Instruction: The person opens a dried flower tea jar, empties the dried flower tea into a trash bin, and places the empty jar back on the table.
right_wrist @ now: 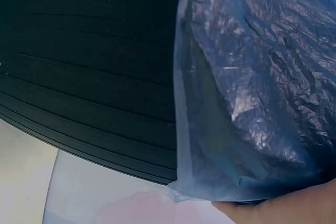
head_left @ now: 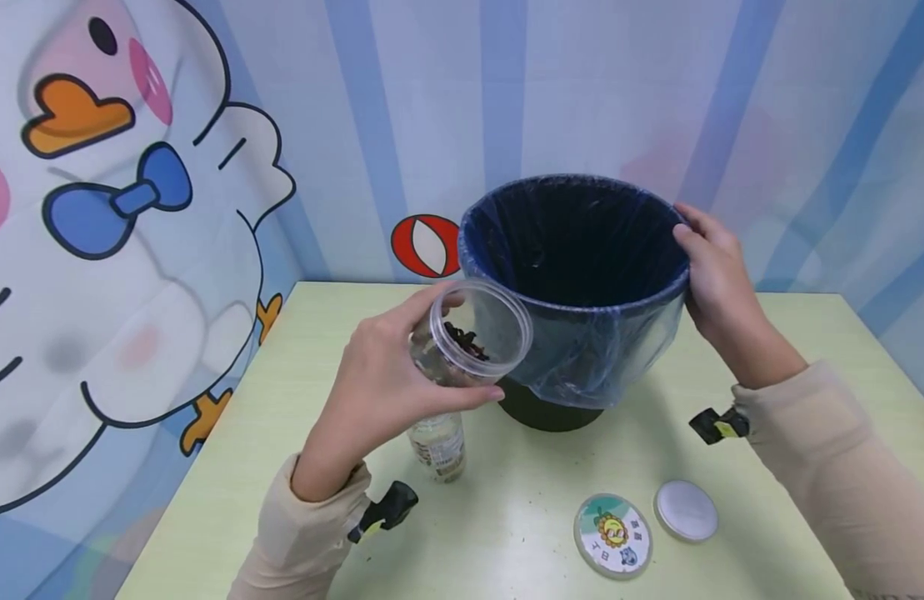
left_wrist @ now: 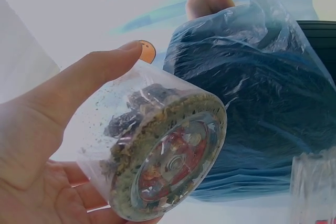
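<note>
My left hand [head_left: 390, 362] grips a clear plastic jar [left_wrist: 168, 150], tilted with its open mouth facing up toward me. Dark dried bits and pale crumbs lie inside the jar, clustered low against its wall and base in the left wrist view. Just beyond it stands a black trash bin [head_left: 551, 414] lined with a blue plastic bag [head_left: 604, 342] folded over the rim. My right hand [head_left: 720, 279] holds the bin's rim at its right side, thumb over the bag's edge. The right wrist view shows the bin's ribbed wall [right_wrist: 89, 72] close up.
A second clear jar [head_left: 441, 450] with a printed label stands behind my left wrist. Two round lids, one printed with a sunflower [head_left: 613, 537] and one plain whitish lid [head_left: 686, 510], lie on the pale table [head_left: 506, 533]. Small dark crumbs are scattered there. A cartoon curtain hangs behind.
</note>
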`<state>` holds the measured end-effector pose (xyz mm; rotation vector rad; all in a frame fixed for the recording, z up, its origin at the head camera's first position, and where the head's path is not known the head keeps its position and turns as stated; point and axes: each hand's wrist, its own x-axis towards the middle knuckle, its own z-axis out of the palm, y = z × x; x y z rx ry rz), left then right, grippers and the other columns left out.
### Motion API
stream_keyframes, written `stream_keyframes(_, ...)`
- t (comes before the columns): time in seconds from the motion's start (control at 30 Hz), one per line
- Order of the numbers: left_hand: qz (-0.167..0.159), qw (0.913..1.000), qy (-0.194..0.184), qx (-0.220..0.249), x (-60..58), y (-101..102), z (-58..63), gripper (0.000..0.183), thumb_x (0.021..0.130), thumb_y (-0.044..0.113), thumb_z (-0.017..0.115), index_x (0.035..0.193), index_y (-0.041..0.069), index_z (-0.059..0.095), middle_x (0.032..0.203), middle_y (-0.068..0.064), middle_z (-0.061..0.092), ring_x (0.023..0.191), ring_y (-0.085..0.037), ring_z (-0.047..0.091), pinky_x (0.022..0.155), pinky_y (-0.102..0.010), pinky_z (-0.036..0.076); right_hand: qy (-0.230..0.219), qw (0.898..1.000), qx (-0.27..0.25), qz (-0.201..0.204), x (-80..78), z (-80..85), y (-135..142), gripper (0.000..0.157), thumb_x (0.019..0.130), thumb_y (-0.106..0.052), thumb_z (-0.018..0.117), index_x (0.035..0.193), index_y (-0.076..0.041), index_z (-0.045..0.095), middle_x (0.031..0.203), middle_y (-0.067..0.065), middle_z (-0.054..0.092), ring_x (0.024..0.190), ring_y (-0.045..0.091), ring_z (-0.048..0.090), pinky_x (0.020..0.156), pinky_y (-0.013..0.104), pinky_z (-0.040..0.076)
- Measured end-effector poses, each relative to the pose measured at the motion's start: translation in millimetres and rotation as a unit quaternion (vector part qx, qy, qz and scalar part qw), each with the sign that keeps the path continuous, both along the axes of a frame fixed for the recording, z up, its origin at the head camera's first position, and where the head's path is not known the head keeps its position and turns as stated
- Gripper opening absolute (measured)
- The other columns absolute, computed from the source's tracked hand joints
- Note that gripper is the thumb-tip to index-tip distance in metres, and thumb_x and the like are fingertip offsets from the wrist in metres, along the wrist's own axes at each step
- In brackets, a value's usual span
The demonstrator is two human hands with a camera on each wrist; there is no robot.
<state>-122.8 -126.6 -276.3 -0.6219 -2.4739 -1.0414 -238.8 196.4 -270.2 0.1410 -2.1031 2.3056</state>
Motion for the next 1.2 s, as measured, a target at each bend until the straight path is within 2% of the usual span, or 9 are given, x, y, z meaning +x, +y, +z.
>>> stream_keyframes(0.27,0.004,0.9999,0.008,0.012,-1.0,-3.7,5.0,0.093,0.060,0.040,0.096,0.141,0.019,0.055,0.125,0.005,0.066,0.111,-0.013,0.061,0.084,-0.037,0.051,0.000,0.995,-0.095,0.013,1.4,-6.3,-0.3,0.056,0.109,-0.024,0.032,0.160,-0.011,0.013,0.165,0.009,0.012,0.149,0.019,0.018,0.116,0.030,0.021)
stream_keyframes(0.37,0.006,0.9996,0.018,0.019,-2.8,-4.1,7.1,0.094,0.060,0.038,0.096,0.142,0.018,0.055,0.124,0.006,0.067,0.112,-0.014,0.061,0.085,-0.037,0.050,0.000,0.994,-0.110,0.016,1.8,-8.4,0.2,0.056,0.109,-0.025,0.033,0.160,-0.012,0.014,0.165,0.010,0.014,0.148,0.019,0.020,0.116,0.031,0.022)
stream_keyframes(0.6,0.006,0.9989,0.027,0.039,-6.5,-1.8,9.6,0.089,0.062,0.035,0.096,0.140,0.022,0.056,0.122,0.006,0.067,0.111,-0.010,0.060,0.086,-0.038,0.051,0.005,0.992,-0.125,0.016,2.9,-9.8,-0.8,0.056,0.109,-0.025,0.034,0.160,-0.012,0.015,0.164,0.011,0.015,0.148,0.021,0.021,0.116,0.032,0.021)
stream_keyframes(0.93,0.012,0.9981,0.031,0.052,-12.4,2.2,10.0,0.088,0.063,0.030,0.096,0.140,0.019,0.055,0.123,0.006,0.066,0.113,-0.011,0.059,0.091,-0.039,0.050,0.011,0.992,-0.126,0.013,3.0,-10.2,-0.1,0.055,0.109,-0.025,0.034,0.160,-0.013,0.017,0.163,0.011,0.016,0.148,0.022,0.022,0.117,0.032,0.022)
stream_keyframes(1.2,0.005,0.9955,0.060,0.074,-19.6,6.1,12.1,0.086,0.064,0.026,0.095,0.140,0.018,0.056,0.121,0.002,0.066,0.111,-0.012,0.060,0.090,-0.037,0.051,0.010,0.992,-0.126,0.015,3.0,-10.2,0.2,0.055,0.109,-0.026,0.034,0.160,-0.014,0.017,0.164,0.009,0.015,0.148,0.022,0.022,0.117,0.032,0.022)
